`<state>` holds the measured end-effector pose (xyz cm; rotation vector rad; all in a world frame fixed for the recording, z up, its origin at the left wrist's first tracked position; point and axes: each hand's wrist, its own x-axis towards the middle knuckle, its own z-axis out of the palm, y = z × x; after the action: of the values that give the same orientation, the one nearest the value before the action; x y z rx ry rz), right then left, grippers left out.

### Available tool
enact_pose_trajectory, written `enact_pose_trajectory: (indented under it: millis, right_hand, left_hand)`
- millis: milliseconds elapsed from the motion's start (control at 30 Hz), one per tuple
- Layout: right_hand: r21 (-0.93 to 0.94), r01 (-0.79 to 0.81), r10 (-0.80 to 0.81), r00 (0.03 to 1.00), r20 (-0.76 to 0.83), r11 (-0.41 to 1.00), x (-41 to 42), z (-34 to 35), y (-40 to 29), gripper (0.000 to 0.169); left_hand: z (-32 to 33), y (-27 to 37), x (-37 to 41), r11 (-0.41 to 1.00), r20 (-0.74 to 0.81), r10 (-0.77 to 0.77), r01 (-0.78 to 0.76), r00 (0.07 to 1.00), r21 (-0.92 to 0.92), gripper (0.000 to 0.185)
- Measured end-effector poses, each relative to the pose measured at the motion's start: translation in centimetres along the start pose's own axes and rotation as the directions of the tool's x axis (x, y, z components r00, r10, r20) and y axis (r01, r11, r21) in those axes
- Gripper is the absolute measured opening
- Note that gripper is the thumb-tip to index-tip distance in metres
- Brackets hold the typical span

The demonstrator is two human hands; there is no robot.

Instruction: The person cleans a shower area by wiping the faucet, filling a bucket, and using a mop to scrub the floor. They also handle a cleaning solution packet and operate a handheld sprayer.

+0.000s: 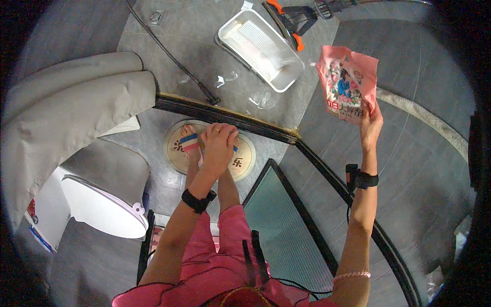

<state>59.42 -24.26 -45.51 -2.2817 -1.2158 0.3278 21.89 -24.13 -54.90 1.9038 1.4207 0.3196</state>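
Observation:
In my right hand (371,122) is a pink printed detergent bag (347,86), pinched at its lower right corner and held up beside the wall. Flowers, a blue figure and writing cover its front, and its top edge looks uneven. My left hand (218,147) hangs over my feet with its fingers bent and close together; its palm side is hidden. Beyond the black door sill (226,119), a white plastic basin (264,50) rests on the grey tiled floor. A pale ribbed surface shows inside the basin.
A squeegee head (284,25) with orange ends lies beside the basin. A dark rod (172,59) slants down to the sill. My sandaled feet stand on a round mat (247,153). Left are a toilet lid (103,207) and grey cover (84,99); right, a ribbed glass door (285,218).

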Motion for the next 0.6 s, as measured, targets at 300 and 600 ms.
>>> enact_pose_trajectory:
  millis: [300,600]
  right_hand:
    - [0.354,-0.264,0.281,0.960,0.002,0.897,-4.3,0.3,3.8,0.028]
    - [0.810,-0.287,0.469,0.883,0.016,0.512,-7.9,3.4,2.3,0.025]
  left_hand:
    - [-0.4,1.6,0.2,0.993,-0.052,0.093,-0.097,0.994,-0.072,0.016]
    - [-4.1,10.6,8.1,0.927,-0.105,0.374,-0.376,0.922,-0.005,0.019]
